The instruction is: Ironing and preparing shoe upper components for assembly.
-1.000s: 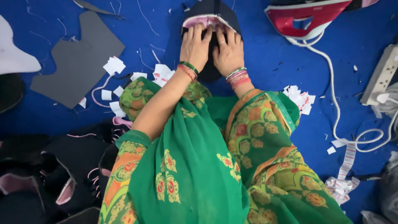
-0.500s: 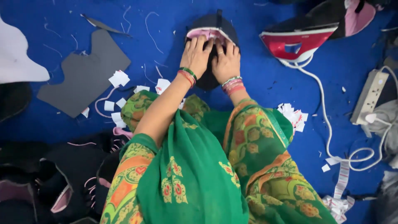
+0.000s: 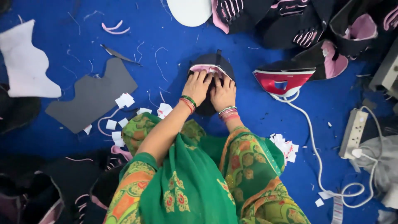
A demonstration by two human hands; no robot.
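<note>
We press our left hand (image 3: 198,86) and right hand (image 3: 223,92) flat, fingers spread, pinning the black-and-pink shoe upper (image 3: 211,68) down; red iron (image 3: 284,81) rests just right.

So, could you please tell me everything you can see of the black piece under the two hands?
The black piece is a rounded, cap-like part, seemingly fabric or foam, lying flat on the blue surface. A pink band with a pale edge crosses its upper face, and a short black tab sticks out at the far edge. The left hand and right hand press on it side by side, hiding its near half. A red and white iron sits close beside it, apart.
</note>
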